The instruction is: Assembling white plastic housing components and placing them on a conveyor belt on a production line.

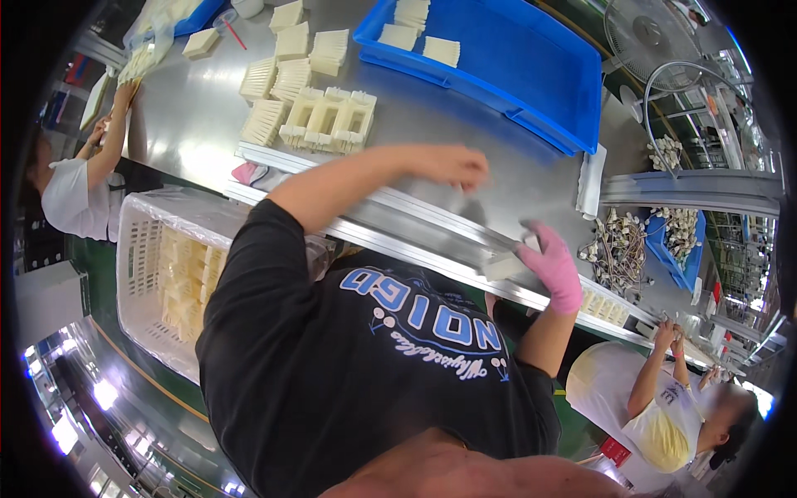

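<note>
My left hand [458,169], bare, reaches across over the metal table in front of my chest. Its fingers are curled and smeared by motion; I cannot make out whether anything is between them. My right hand [551,264], in a pink glove with greyish fingertips, is closed around a pale blocky piece [502,266] over the metal rail [432,251] at the table's near edge. The glove hides part of that piece. Left of my left hand, a group of cream plastic frames [329,121] stands on the table, with stacks of thin cream comb-like parts [292,80] behind it.
A large blue tray [531,100] with several cream stacks lies at the far right. White-tipped cables [618,249] are heaped at right, near a smaller blue bin [677,257]. A lined white crate [137,282] stands at left. Co-workers sit left [79,191] and right [656,407].
</note>
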Demonstrator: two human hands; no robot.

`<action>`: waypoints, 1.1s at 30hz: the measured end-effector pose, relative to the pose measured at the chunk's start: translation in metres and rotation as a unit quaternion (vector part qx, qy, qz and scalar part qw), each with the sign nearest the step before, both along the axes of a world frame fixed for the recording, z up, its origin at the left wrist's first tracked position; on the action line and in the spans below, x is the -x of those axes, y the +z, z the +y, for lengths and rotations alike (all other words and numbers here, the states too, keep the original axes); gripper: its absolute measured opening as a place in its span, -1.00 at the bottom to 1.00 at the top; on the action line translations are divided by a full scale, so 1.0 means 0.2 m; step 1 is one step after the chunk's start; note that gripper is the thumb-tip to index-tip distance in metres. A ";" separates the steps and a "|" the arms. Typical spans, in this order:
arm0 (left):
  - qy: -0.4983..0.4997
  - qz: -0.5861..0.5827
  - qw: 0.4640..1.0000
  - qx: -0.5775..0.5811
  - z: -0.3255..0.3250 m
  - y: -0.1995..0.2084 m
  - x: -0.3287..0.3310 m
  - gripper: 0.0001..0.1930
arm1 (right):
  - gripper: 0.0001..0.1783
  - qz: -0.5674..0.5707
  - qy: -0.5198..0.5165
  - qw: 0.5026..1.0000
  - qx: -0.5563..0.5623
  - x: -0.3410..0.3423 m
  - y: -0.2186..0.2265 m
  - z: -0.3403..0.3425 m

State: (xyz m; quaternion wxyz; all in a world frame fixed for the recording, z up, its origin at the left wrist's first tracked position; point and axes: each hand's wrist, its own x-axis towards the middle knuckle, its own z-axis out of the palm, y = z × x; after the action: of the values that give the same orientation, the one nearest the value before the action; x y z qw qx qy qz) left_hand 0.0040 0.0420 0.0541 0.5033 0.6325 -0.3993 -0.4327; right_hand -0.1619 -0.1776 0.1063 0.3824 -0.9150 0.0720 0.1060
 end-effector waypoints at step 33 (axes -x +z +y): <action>0.269 -0.493 0.676 -0.477 0.85 -0.59 -1.32 0.04 | -0.74 -0.162 -0.158 0.927 0.299 0.07 -0.39 -0.01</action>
State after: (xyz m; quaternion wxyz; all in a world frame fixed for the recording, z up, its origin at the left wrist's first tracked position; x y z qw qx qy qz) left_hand 0.2671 0.2119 -0.0631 -0.0421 0.9884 -0.1416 -0.0363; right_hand -0.1750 -0.1789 0.0284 0.1097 -0.9684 0.1812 -0.1320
